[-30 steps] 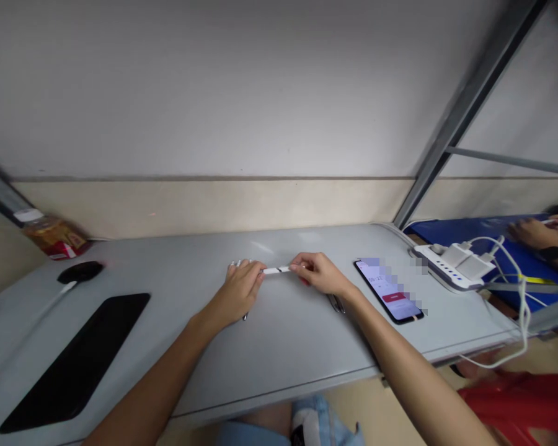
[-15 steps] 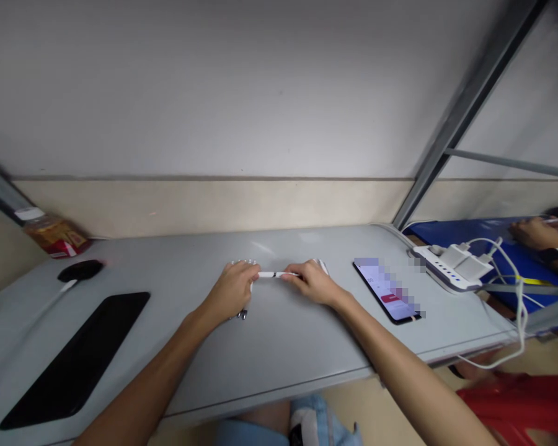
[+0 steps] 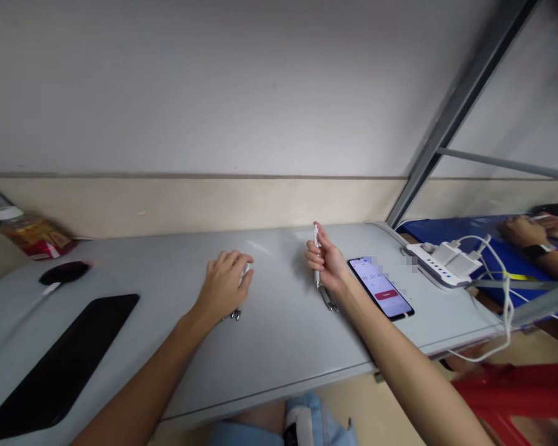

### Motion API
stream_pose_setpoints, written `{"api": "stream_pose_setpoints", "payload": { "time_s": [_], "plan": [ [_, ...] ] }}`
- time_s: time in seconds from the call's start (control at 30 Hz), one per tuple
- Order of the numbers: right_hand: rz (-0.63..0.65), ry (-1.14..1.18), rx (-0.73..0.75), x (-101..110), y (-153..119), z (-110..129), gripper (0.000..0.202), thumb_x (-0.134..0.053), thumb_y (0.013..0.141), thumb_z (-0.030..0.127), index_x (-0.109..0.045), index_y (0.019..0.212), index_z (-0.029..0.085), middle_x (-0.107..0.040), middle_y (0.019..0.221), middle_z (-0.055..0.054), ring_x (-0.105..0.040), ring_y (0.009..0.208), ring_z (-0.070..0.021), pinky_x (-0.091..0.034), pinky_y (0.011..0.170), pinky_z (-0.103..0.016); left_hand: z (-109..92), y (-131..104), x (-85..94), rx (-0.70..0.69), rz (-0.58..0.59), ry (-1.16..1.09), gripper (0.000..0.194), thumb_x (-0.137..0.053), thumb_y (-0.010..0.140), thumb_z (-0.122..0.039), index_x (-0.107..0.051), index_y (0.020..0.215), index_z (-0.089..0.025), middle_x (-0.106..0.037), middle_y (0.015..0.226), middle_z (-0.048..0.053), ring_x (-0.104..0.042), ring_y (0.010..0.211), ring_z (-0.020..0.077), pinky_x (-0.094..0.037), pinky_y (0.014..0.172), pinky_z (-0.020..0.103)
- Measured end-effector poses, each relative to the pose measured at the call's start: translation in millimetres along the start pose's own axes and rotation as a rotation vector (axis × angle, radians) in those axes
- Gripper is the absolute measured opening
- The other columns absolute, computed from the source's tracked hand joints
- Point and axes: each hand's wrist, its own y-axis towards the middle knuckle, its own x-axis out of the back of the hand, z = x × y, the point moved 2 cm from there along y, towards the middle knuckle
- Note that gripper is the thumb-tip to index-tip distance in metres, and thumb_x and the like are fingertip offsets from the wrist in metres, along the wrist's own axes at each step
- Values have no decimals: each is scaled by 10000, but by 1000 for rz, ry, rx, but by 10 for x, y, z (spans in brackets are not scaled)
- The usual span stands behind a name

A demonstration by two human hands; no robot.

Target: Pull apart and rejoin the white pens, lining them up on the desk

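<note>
My right hand (image 3: 328, 263) is closed around a white pen (image 3: 317, 248), held upright with its tip down and my thumb at its top end. Below that hand, pens with metallic tips (image 3: 328, 300) lie on the desk, partly covered by the hand and wrist. My left hand (image 3: 227, 279) lies palm down over another group of pens (image 3: 235, 315), whose metallic ends stick out beneath it. Between that hand's thumb and forefinger shows part of a white pen (image 3: 245, 271); the rest is hidden.
On the grey desk (image 3: 274, 347), a lit phone (image 3: 384, 291) lies right of my right arm, before a white power strip (image 3: 439, 266) with cables. Leftward are a black slab (image 3: 65, 365), a black disc (image 3: 64, 272) and a bottle (image 3: 32, 234). Another person's hands (image 3: 530, 232) are far right.
My hands have moved apart from the white pen they both held end to end. My right hand has turned it upright, while my left has drawn back over the left group of pens.
</note>
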Motion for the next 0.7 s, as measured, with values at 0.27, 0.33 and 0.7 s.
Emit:
{"api": "stream_pose_setpoints", "payload": {
  "time_s": [0.27,0.33,0.7],
  "plan": [
    [24,-34,26,4,9,28,382,-592,862,371,-431,1209,366,-245,606,81,-138,432,-71,-116,366,-160,123,-18,-71,80,22,140,200,-474,842,-250,-574,1015,-241,-608,1050,91,-480,1018,311,-366,796,454],
    [27,-33,20,-9,11,23,383,-595,858,365,-435,1205,366,-244,603,80,-131,435,-73,-107,369,-167,121,-25,-89,79,34,141,203,-471,846,-259,-573,1020,-241,-608,1048,93,-478,1016,312,-364,787,452],
    [20,-49,18,-43,-5,18,324,-610,849,375,-440,1122,336,-240,595,84,-123,430,-71,-83,373,-177,94,-43,-125,66,55,91,199,-466,875,-319,-569,1026,-238,-604,1064,94,-464,1020,307,-345,795,446]
  ]
}}
